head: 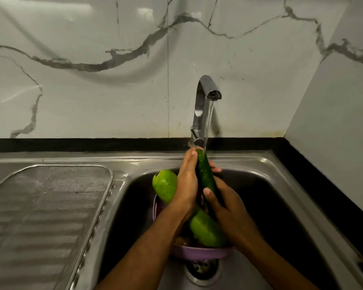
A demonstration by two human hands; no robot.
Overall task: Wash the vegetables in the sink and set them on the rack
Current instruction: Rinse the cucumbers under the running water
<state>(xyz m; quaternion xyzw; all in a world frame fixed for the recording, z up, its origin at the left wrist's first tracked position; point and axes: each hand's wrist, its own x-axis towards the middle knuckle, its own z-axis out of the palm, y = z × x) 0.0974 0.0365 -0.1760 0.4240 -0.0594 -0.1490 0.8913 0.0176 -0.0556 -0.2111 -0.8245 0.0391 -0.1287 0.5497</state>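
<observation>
both hands (187, 181) on cucumber (205, 174) | tap (203, 105) running | no txt legible

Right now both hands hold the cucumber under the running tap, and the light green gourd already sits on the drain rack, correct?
Not quite. In the head view the light green gourd lies in the purple basket in the sink, not on the drain rack. Left hand and right hand do hold the cucumber under the running tap.
</observation>
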